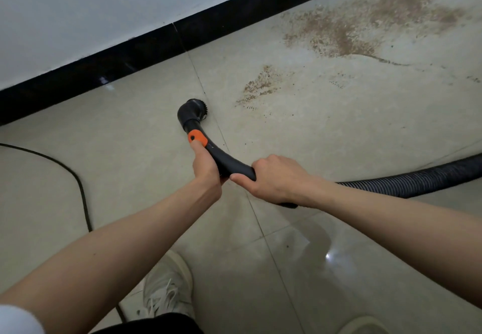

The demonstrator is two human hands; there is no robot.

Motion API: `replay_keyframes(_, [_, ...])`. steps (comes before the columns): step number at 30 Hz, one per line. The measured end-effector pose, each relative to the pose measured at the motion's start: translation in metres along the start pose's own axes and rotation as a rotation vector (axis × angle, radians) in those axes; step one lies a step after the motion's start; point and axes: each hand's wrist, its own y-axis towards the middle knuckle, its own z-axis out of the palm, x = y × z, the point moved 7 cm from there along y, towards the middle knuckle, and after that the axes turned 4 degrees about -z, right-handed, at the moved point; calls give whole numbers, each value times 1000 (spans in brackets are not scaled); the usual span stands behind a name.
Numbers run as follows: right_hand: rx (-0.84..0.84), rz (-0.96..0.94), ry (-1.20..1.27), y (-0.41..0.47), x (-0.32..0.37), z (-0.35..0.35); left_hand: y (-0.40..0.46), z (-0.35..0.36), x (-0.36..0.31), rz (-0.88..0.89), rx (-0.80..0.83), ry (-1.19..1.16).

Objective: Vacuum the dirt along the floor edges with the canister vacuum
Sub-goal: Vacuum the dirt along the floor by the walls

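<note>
A black round brush nozzle [192,111] sits on the pale tile floor, a short way from the black baseboard [146,54]. Behind it runs a curved black handle tube [229,162] with an orange collar [197,138]. My left hand [207,169] grips the tube just below the collar. My right hand [273,179] grips the tube's rear end, where the ribbed black hose [417,181] leaves to the right. Brown dirt lies in a small patch [259,85] right of the nozzle and a large spread [365,25] farther along the wall. The canister is out of view.
A thin black power cord [78,185] curves across the floor on the left. My white sneaker [167,286] stands below the arms, another shoe [365,326] at the bottom right. A white wall [78,7] rises above the baseboard.
</note>
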Motion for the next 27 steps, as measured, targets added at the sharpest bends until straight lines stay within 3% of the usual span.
replay_keyframes(8, [-78, 30, 88, 49, 20, -7, 13, 3, -54, 33, 76, 56])
replay_keyframes(12, [-89, 12, 46, 25, 5, 2, 9, 6, -27, 13, 87, -1])
replay_keyframes(18, [29, 2, 59, -30, -28, 45, -4, -10, 46, -14, 7, -13])
replay_keyframes(23, [88, -29, 93, -51, -37, 64, -3, -26, 49, 56, -102, 98])
replay_keyframes(27, [182, -38, 84, -58, -42, 71, -9, -31, 69, -4, -49, 51])
